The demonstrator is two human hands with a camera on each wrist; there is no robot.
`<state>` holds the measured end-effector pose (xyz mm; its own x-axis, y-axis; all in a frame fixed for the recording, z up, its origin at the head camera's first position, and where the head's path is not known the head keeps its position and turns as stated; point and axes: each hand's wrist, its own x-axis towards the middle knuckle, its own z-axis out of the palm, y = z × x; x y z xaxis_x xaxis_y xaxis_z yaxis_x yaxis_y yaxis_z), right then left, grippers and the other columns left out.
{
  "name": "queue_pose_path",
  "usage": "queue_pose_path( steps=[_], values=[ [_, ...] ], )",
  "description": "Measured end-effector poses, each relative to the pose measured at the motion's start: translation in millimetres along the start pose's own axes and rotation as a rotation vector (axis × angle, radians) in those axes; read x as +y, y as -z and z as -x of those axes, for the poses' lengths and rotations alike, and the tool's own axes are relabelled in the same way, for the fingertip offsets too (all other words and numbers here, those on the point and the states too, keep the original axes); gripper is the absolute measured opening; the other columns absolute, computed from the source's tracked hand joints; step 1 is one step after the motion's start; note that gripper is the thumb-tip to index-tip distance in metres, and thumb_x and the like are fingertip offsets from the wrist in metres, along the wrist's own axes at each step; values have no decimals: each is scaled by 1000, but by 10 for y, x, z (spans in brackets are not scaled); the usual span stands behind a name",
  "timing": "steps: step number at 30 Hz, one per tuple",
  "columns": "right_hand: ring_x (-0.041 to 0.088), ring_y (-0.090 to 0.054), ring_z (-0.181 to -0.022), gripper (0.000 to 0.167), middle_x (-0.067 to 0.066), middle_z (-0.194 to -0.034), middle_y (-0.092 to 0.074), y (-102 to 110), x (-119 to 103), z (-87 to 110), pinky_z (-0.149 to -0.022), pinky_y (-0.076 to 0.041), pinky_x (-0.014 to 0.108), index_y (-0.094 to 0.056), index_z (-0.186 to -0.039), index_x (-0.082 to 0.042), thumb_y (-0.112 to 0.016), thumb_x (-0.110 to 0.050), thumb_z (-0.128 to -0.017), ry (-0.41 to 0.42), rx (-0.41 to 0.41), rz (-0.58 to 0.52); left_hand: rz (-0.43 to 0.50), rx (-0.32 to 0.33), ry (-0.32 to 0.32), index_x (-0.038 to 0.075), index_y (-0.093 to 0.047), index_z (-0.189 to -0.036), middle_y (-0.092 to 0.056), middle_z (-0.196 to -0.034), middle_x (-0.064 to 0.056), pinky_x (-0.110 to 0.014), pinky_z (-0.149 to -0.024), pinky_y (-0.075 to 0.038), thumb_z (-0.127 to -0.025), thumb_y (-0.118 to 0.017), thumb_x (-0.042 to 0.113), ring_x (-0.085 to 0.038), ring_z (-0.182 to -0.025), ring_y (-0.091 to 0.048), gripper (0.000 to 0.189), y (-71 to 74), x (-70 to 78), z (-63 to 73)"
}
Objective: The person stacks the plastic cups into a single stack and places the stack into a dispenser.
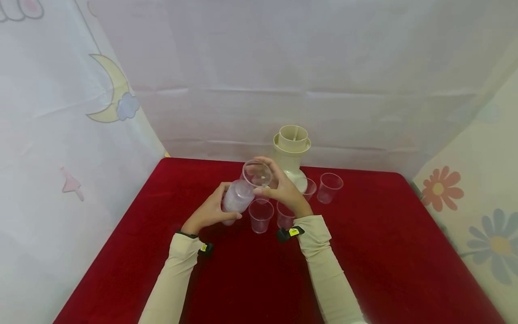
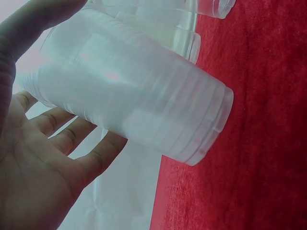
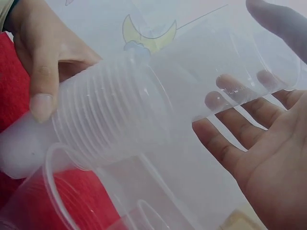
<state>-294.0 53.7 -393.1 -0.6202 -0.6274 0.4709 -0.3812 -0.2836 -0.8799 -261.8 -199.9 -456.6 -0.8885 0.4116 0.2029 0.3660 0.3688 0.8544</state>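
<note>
My left hand (image 1: 210,209) grips a tilted stack of nested clear plastic cups (image 1: 238,197), thumb on one side and fingers on the other. The ridged rims of the stack (image 3: 110,105) show close up in the right wrist view. With my right hand (image 1: 285,186) I hold a single clear cup (image 1: 257,174) by its sides, fingers seen through its wall. This cup (image 3: 211,62) lies in line with the stack, its narrow end at the stack's mouth. Below the hands, a clear cup (image 1: 261,217) stands upright on the red cloth.
Several more upright clear cups stand on the red-covered table (image 1: 251,279), including one under my right wrist (image 1: 285,218) and one farther right (image 1: 329,188). Behind them is a cream-coloured stand with a cylindrical top (image 1: 292,144). Pale printed curtains (image 1: 259,81) enclose the back and sides.
</note>
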Motion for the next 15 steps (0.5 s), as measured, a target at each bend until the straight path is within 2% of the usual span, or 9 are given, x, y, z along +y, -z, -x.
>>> queue_pose_path(
  steps=[2,6,8,11,15],
  values=[
    [38,-42,-135,78,26,-143,-46,-14,30,-1,-107,-38,59,-33,-147,-11,-79,-28,-87,1,1,-2,-5,-10,26,12,-33,-143,-49,-134,-10,-51,-99,-47,-74,-86,17,-29,-117,-53,86,2,74,11],
    [35,-44,-135,72,20,-143,-49,-34,89,-6,-104,-42,58,-33,-147,-10,-75,-19,-89,0,-11,30,-14,-16,55,6,-31,-145,-47,-136,-16,-53,-99,-47,-75,-85,10,-33,-118,-53,89,-3,83,9],
    [34,-44,-136,71,19,-144,-49,-43,108,-9,-101,-45,56,-32,-148,-10,-72,-11,-90,-7,-20,56,-20,-10,49,9,-31,-146,-47,-137,-14,-52,-97,-47,-74,-86,13,-31,-117,-53,91,-13,-32,-13],
    [33,-43,-137,72,18,-145,-48,-55,126,-13,-101,-43,61,-30,-149,-10,-68,-1,-90,-29,-26,84,-12,-2,33,13,-32,-146,-48,-136,-11,-51,-96,-48,-75,-87,17,-29,-116,-53,90,-4,-57,-17],
    [33,-42,-139,74,19,-146,-47,-88,116,-17,-99,-46,57,-29,-151,-9,-66,5,-88,-80,-22,110,-6,2,22,15,-34,-144,-49,-135,-7,-49,-94,-49,-75,-87,20,-26,-114,-54,88,9,-66,-21]
  ],
)
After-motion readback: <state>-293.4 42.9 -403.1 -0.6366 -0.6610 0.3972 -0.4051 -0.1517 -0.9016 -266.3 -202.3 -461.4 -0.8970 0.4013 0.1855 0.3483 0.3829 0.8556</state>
